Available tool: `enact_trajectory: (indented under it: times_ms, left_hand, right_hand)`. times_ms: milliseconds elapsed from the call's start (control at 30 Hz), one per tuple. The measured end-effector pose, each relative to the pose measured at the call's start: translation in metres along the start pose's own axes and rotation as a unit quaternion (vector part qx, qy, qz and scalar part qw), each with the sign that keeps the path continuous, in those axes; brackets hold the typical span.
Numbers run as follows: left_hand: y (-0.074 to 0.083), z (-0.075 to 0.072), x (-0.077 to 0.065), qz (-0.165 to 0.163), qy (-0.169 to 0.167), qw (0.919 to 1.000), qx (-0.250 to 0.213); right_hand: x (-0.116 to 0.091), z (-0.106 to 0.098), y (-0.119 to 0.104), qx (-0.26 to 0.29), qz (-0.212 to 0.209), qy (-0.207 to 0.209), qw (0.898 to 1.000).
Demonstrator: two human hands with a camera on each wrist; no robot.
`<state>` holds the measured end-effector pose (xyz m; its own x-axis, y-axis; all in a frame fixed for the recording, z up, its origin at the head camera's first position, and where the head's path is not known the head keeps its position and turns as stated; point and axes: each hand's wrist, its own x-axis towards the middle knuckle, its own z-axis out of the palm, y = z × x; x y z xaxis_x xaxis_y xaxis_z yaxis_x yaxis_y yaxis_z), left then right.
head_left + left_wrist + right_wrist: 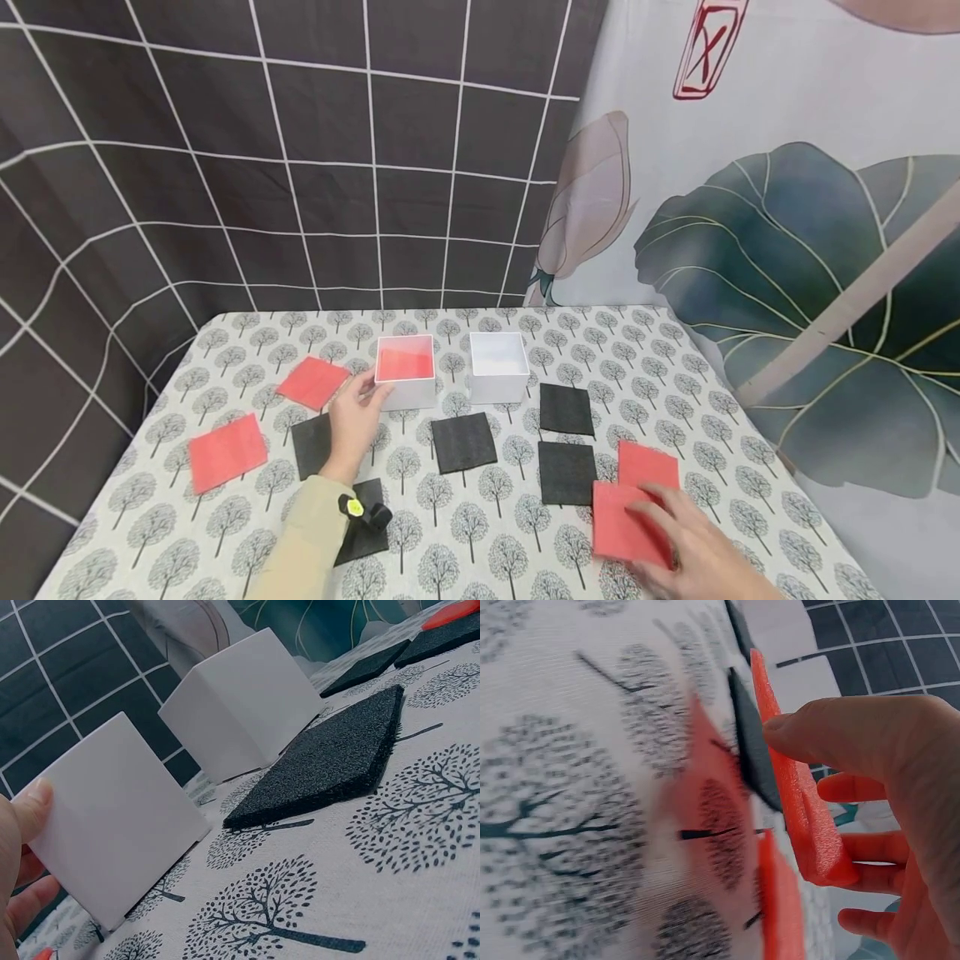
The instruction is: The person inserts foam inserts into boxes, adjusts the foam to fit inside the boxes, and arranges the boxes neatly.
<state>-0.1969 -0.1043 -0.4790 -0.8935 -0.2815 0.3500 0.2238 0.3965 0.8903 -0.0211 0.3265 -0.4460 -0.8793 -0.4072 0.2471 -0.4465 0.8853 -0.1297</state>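
Observation:
My left hand holds the left white open-topped box at its near left corner. In the left wrist view the thumb lies on one box face, with fingers bent round the side. Inside that box a red foam square shows. My right hand pinches another red foam square between thumb and fingers; the right wrist view has it tilted up off the cloth. Beneath and behind it lies a further red square, partly covered in the head view.
A second white box stands right of the first. Several black foam squares lie about, one in the middle, one at right, one partly under my left forearm. Two red squares lie at left on the tree-print cloth.

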Motion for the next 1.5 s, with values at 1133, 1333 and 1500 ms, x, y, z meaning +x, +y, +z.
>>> enact_trajectory:
  times_ms: [1133,1333,1500]
  left_hand:
    - [0.002,0.0,0.001,0.007,0.007,0.9999,0.01]
    - [0.002,0.002,0.0,-0.009,-0.001,0.9999,0.01]
    - [0.002,0.001,0.002,-0.027,-0.006,0.9996,0.012]
  right_hand:
    - [0.14,0.005,-0.035,0.09,-0.169,0.062,0.98]
    - [0.156,0.002,-0.045,0.094,-0.185,0.072,0.976]
    - [0.175,-0.001,-0.055,0.094,-0.197,0.074,0.973]
